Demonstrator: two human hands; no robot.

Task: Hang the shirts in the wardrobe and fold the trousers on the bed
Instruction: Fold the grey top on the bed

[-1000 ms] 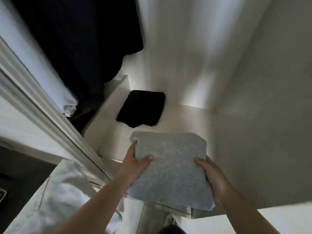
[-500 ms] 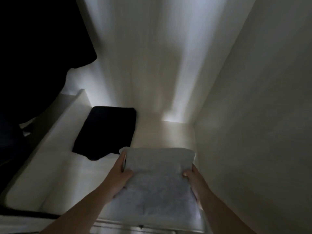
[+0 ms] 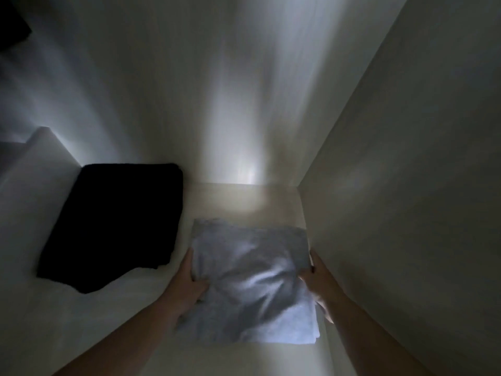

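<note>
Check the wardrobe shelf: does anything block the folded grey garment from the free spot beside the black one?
Nothing visible does. The folded grey garment, held by the left hand and right hand, is already over bare shelf by the right wall. The folded black garment lies to its left, apart from it.

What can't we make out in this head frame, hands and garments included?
- Left hand and right hand: head view, fingers tucked under or behind the grey folded garment.
- Grey folded garment: contact with the wardrobe shelf unclear; its underside is hidden.
- Black folded garment: too dark for any detail.
- Dark garment, top left: cut off by the frame edge.
</note>
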